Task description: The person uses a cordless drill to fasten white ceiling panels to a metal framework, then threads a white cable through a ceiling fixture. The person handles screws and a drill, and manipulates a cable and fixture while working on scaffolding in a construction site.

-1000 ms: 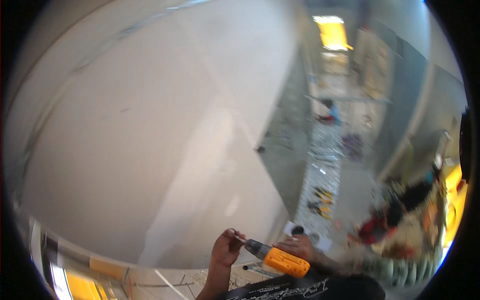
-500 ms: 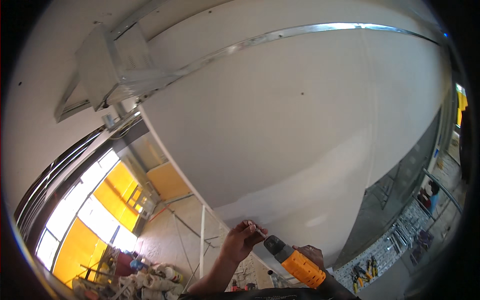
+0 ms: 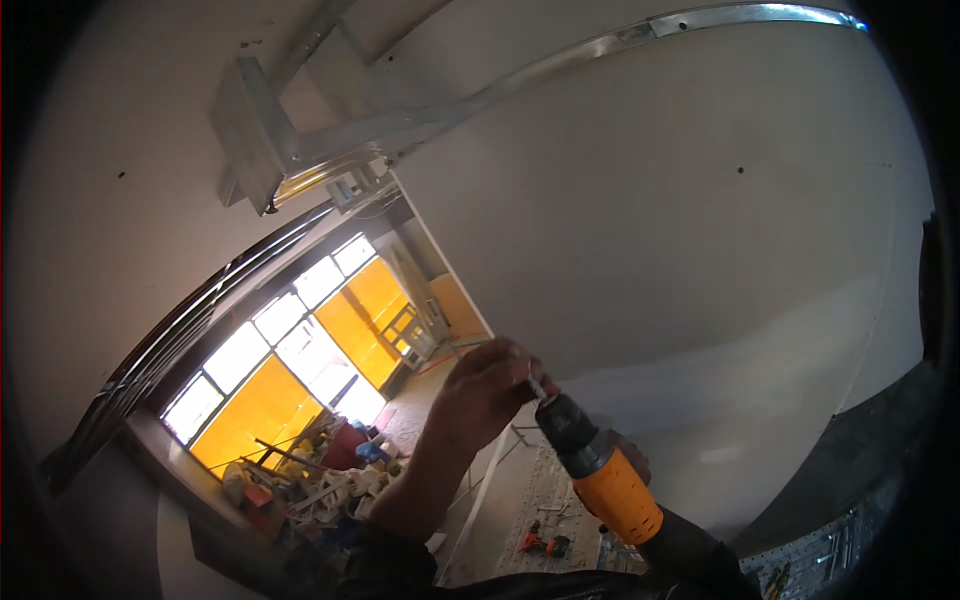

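In front of the pale board wall I hold an orange and black cordless drill [image 3: 618, 495], its chuck tilted up to the left. Most of my right hand [image 3: 632, 456] is hidden behind the drill body; its fingers are closed around the tool. My left hand [image 3: 478, 397] is at the chuck, fingertips pinched together. Between those fingers and the chuck a thin, light metal piece [image 3: 537, 384] shows, a driver bit or screw; it is too small to tell which.
A metal channel [image 3: 560, 72] runs along the top of the board wall [image 3: 690, 260], meeting a boxed metal frame [image 3: 255, 140]. Far below lies a heap of sacks and debris [image 3: 340, 490] near windows. Another orange-black power tool [image 3: 543, 541] rests on a perforated platform [image 3: 555, 490].
My view has swung left, so the windows and metal frame sit further right. Both hands and the drill are higher in view, and my left fingers have come closer to the chuck.
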Demonstrator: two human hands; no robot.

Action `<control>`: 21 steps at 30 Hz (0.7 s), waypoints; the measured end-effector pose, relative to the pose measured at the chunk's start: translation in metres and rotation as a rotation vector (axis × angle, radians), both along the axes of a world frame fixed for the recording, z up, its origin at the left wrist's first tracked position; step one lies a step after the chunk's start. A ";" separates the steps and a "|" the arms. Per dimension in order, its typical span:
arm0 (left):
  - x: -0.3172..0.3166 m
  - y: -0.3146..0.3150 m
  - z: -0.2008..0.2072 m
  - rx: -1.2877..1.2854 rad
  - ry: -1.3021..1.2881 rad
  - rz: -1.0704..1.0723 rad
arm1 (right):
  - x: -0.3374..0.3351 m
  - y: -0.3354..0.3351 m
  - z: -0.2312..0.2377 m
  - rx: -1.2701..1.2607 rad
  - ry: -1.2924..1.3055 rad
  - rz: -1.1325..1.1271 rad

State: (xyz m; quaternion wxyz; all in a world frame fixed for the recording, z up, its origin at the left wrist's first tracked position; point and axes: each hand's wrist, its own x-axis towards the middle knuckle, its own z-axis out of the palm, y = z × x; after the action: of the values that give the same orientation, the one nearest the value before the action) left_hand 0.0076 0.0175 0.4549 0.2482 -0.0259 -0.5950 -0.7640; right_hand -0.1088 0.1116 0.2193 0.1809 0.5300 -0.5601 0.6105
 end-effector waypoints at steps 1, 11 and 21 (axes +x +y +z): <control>-0.007 0.003 0.012 -0.031 0.011 -0.009 | -0.005 -0.008 0.013 -0.074 0.047 -0.013; -0.049 0.033 0.113 -0.383 0.214 0.092 | -0.090 0.010 0.208 -0.803 0.579 -0.306; -0.138 -0.075 0.101 -0.574 0.561 -0.009 | -0.167 0.041 0.336 -0.837 1.076 -0.755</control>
State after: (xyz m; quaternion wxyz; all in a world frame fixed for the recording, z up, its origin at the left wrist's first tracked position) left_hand -0.1305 -0.0576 0.5556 0.3804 -0.3042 -0.6934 -0.5310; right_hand -0.2755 0.1530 0.5549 0.8084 0.4143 -0.2605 0.3270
